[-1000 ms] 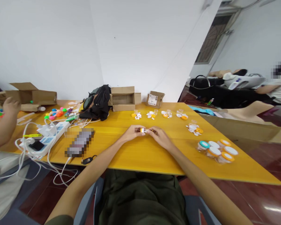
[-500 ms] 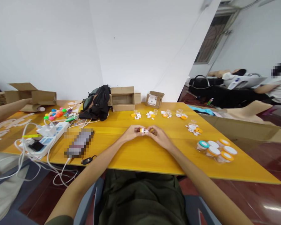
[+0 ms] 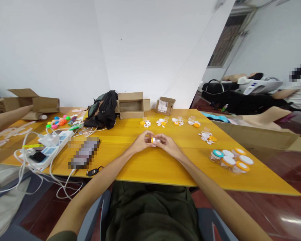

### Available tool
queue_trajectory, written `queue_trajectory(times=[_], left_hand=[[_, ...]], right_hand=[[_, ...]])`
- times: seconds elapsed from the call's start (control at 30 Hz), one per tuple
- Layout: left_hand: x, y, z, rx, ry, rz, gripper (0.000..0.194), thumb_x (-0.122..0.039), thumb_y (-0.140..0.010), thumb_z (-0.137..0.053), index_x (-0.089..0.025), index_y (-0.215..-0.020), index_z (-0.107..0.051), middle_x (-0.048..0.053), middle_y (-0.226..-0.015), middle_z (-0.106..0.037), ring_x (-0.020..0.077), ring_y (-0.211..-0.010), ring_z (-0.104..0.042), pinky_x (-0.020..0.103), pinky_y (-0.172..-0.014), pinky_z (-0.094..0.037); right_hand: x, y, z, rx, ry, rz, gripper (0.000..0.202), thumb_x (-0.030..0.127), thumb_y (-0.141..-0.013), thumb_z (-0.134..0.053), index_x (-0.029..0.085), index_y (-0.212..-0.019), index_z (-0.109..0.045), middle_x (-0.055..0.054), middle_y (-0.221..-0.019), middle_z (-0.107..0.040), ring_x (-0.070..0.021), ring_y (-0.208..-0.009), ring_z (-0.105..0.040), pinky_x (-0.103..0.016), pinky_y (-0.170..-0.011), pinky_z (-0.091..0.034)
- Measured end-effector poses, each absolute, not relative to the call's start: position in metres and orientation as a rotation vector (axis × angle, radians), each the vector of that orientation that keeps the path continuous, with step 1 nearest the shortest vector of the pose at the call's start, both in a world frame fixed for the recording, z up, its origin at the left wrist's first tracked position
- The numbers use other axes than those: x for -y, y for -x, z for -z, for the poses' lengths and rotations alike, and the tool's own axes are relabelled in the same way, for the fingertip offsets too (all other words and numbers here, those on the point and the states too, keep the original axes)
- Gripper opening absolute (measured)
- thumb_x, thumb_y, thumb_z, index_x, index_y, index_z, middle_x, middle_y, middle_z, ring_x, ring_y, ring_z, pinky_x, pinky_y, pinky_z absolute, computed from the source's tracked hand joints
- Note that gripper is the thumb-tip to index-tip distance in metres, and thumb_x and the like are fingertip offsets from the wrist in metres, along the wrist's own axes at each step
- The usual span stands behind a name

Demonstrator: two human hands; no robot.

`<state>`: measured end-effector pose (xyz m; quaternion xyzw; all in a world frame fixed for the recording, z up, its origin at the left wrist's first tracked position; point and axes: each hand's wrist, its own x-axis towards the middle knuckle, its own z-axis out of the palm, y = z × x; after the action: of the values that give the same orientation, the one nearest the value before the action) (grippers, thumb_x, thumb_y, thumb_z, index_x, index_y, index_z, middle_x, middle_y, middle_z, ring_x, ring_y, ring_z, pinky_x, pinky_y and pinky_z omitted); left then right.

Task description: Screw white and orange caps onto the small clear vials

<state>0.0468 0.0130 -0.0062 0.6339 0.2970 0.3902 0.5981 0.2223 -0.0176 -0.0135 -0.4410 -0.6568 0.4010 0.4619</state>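
Note:
Just above the middle of the yellow table [image 3: 150, 170], a small clear jar with an orange and white lid [image 3: 153, 140] is held on its side between both hands. My left hand [image 3: 143, 141] has its fingers closed round the lid end. My right hand [image 3: 166, 144] grips the clear body, which partly hides behind the fingers. White pieces seem to show inside the jar. Farther back stand small groups of clear cups, orange rings and white discs [image 3: 162, 123]. Another such group [image 3: 207, 136] lies to the right.
Several lidded jars [image 3: 227, 161] stand at the right. Cardboard boxes [image 3: 131, 109] and a black bag [image 3: 104, 110] line the back. A phone [image 3: 84, 153], keys [image 3: 93, 171] and a power strip [image 3: 52, 149] with cables are at left. Another person's arm [image 3: 10, 119] reaches in from the left.
The jar's lid has turned slightly in my fingers, and my left fingers have lifted a little. Both hands still hold it in nearly the same place.

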Motion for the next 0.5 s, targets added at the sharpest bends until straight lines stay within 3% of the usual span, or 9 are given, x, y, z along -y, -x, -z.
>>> queue_trajectory(times=[0.17, 0.37, 0.5], left_hand=[[-0.014, -0.045, 0.002, -0.696, -1.456, -0.87, 0.062, -0.025, -0.044, -0.093, -0.018, -0.093, -0.056, 0.0, -0.087, -0.068, 0.0152, -0.082, -0.066, 0.032, -0.084, -0.051], [-0.015, -0.042, -0.004, -0.719, -1.477, -0.814, 0.05, -0.053, -0.064, -0.081, -0.014, -0.089, -0.063, 0.002, -0.072, -0.068, 0.0129, -0.065, -0.063, 0.028, -0.071, -0.051], [-0.016, -0.042, -0.002, -0.71, -1.499, -0.784, 0.054, -0.061, -0.062, -0.079, -0.014, -0.086, -0.065, 0.001, -0.063, -0.066, 0.0119, -0.056, -0.06, 0.027, -0.065, -0.05]], right_hand=[[0.02, -0.225, 0.012, 1.625, 1.095, -0.95, 0.037, 0.051, -0.071, -0.07, 0.022, -0.091, -0.061, -0.005, -0.098, -0.07, -0.0215, -0.086, -0.068, -0.036, -0.076, -0.057], [0.022, -0.226, 0.011, 1.647, 1.104, -0.79, 0.03, 0.046, -0.073, -0.068, 0.022, -0.091, -0.061, -0.005, -0.092, -0.069, -0.0204, -0.08, -0.066, -0.036, -0.074, -0.056], [0.025, -0.224, 0.008, 1.684, 1.083, -0.682, 0.025, 0.042, -0.074, -0.068, 0.024, -0.089, -0.063, -0.005, -0.095, -0.068, -0.0223, -0.089, -0.064, -0.035, -0.077, -0.055]])
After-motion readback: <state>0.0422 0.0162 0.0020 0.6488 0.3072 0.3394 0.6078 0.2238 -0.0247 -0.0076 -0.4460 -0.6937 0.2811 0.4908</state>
